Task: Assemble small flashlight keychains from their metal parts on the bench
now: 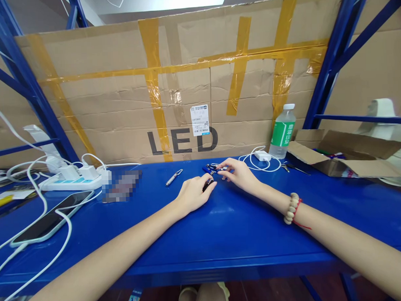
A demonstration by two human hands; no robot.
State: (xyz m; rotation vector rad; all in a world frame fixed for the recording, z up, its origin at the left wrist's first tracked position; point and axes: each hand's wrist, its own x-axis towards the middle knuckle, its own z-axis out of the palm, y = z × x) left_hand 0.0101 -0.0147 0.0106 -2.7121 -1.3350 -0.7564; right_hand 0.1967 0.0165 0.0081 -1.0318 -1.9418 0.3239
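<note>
Your left hand (196, 194) pinches a black object (207, 185); your right hand (238, 173) is at a blue item (208, 169), its grip unclear. A silver cylinder (171, 179) lies nearby.

left forearm (125, 254): bare, slanting forward and inward | left hand (193, 194): back upward, fingers curled toward thumb | right forearm (344, 235): bare, angled forward-inward | right hand (239, 175): wrist slightly raised, fingers bent, reaching inward | hands: just beside each other
</note>
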